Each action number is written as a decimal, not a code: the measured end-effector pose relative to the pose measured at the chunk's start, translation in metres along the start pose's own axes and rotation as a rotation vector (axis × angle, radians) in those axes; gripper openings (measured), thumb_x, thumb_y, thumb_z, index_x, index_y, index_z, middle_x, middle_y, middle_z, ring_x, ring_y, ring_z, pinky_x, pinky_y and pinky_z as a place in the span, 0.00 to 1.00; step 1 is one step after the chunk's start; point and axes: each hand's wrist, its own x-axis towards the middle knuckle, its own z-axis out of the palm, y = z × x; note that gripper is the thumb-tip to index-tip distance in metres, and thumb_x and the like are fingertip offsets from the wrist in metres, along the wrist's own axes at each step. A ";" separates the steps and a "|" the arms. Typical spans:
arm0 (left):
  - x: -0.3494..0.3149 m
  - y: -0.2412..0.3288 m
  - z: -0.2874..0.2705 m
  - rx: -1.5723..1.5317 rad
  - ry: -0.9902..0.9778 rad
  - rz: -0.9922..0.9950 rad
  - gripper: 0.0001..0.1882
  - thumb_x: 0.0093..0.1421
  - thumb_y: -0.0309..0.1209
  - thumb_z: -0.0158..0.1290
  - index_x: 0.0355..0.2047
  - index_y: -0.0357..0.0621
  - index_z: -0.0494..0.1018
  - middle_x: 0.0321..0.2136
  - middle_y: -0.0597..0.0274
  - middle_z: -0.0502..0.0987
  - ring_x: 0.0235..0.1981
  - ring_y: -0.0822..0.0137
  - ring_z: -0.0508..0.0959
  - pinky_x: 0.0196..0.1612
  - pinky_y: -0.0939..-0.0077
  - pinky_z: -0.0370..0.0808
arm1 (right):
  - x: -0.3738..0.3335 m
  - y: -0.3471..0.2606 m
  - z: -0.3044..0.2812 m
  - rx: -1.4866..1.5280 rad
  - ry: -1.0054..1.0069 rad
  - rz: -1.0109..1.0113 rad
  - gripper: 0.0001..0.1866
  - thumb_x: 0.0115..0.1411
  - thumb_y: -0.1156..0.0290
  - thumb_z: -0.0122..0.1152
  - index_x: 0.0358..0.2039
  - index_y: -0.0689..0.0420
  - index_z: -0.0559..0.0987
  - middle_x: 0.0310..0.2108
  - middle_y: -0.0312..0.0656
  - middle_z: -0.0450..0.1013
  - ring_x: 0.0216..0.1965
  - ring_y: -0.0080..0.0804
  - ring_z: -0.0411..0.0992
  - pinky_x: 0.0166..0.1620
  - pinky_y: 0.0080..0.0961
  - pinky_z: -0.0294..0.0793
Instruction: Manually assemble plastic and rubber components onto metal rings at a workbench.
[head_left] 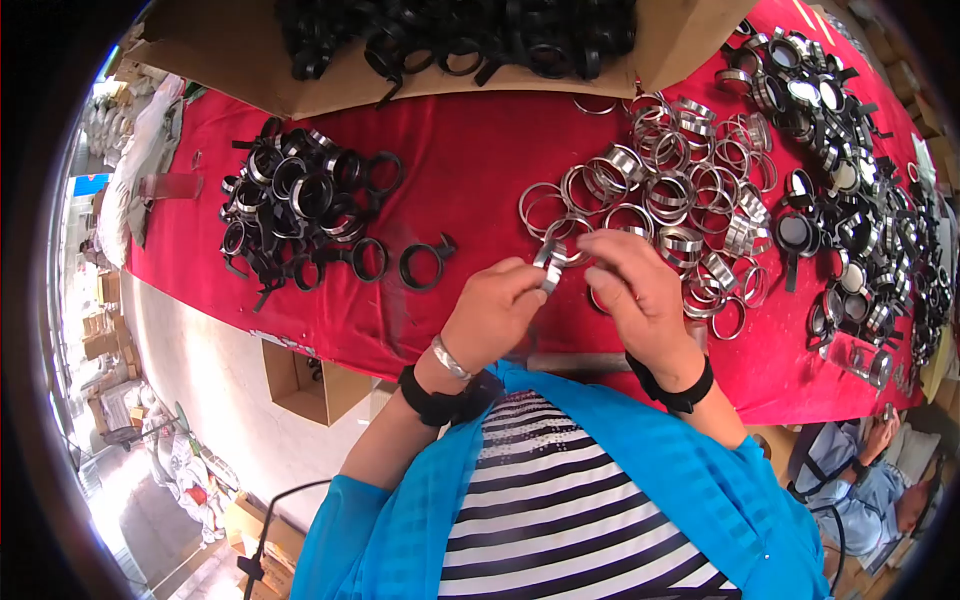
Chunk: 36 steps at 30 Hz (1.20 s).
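My left hand (490, 312) pinches a silver metal ring (552, 268) edge-on between thumb and fingers. A dark band shows along the ring, but whether a black plastic ring sits in it I cannot tell. My right hand (645, 305) is just right of it, fingers bent and apart, with nothing seen in them. Behind and right of my right hand spreads a pile of bare metal rings (668, 190). To the left lies a heap of black rings with tabs (305, 190), some with silver bands. One black ring (422, 267) rests apart, nearer my left hand.
A cardboard box (680, 50) of black rings stands at the far edge of the red cloth (450, 150). Many banded rings, some with pale discs (845, 175), cover the right side. A clear glass (862, 362) lies near them. Another person (865, 480) sits at lower right.
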 end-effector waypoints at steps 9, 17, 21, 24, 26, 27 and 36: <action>0.003 -0.014 -0.003 -0.053 -0.200 -0.075 0.07 0.52 0.27 0.51 0.30 0.39 0.75 0.27 0.53 0.74 0.29 0.55 0.76 0.32 0.69 0.72 | -0.014 0.007 0.005 -0.116 -0.430 0.129 0.12 0.49 0.79 0.60 0.36 0.62 0.73 0.30 0.49 0.69 0.30 0.47 0.71 0.32 0.35 0.71; -0.037 -0.077 -0.018 0.522 -0.265 0.092 0.17 0.50 0.21 0.46 0.41 0.40 0.71 0.40 0.49 0.73 0.43 0.53 0.73 0.48 0.64 0.70 | -0.046 0.026 0.001 -0.143 -0.421 0.321 0.05 0.51 0.77 0.57 0.30 0.60 0.73 0.29 0.48 0.67 0.29 0.48 0.69 0.31 0.37 0.68; -0.043 -0.087 -0.003 0.958 -0.343 0.350 0.15 0.51 0.26 0.49 0.40 0.42 0.71 0.43 0.50 0.71 0.47 0.56 0.70 0.56 0.58 0.60 | -0.046 0.024 0.002 -0.112 -0.348 0.348 0.05 0.52 0.76 0.58 0.30 0.60 0.74 0.27 0.46 0.67 0.28 0.45 0.69 0.31 0.35 0.68; -0.031 -0.095 -0.003 0.873 -0.488 0.158 0.13 0.50 0.29 0.51 0.37 0.41 0.70 0.39 0.53 0.71 0.44 0.55 0.70 0.53 0.60 0.63 | -0.044 0.024 0.007 -0.073 -0.275 0.287 0.04 0.52 0.76 0.59 0.29 0.60 0.75 0.26 0.45 0.67 0.28 0.43 0.69 0.30 0.33 0.68; -0.027 -0.093 0.003 0.745 -0.312 0.104 0.12 0.48 0.32 0.55 0.33 0.42 0.69 0.34 0.54 0.70 0.40 0.56 0.71 0.49 0.61 0.64 | -0.044 0.026 0.009 -0.088 -0.231 0.269 0.04 0.51 0.76 0.59 0.28 0.59 0.75 0.26 0.44 0.68 0.28 0.42 0.69 0.30 0.33 0.68; -0.028 -0.091 0.007 0.748 -0.310 0.108 0.12 0.48 0.32 0.55 0.33 0.42 0.69 0.34 0.54 0.70 0.40 0.56 0.71 0.49 0.61 0.64 | -0.042 0.025 0.009 -0.096 -0.195 0.248 0.03 0.51 0.76 0.59 0.28 0.59 0.75 0.26 0.43 0.68 0.28 0.42 0.69 0.30 0.33 0.68; -0.018 -0.089 0.014 -0.495 -0.062 -0.547 0.15 0.51 0.23 0.48 0.41 0.36 0.68 0.35 0.55 0.77 0.27 0.66 0.78 0.31 0.74 0.74 | -0.034 0.016 0.015 -0.128 -0.128 0.164 0.04 0.49 0.77 0.61 0.27 0.58 0.76 0.26 0.41 0.69 0.27 0.39 0.71 0.28 0.31 0.69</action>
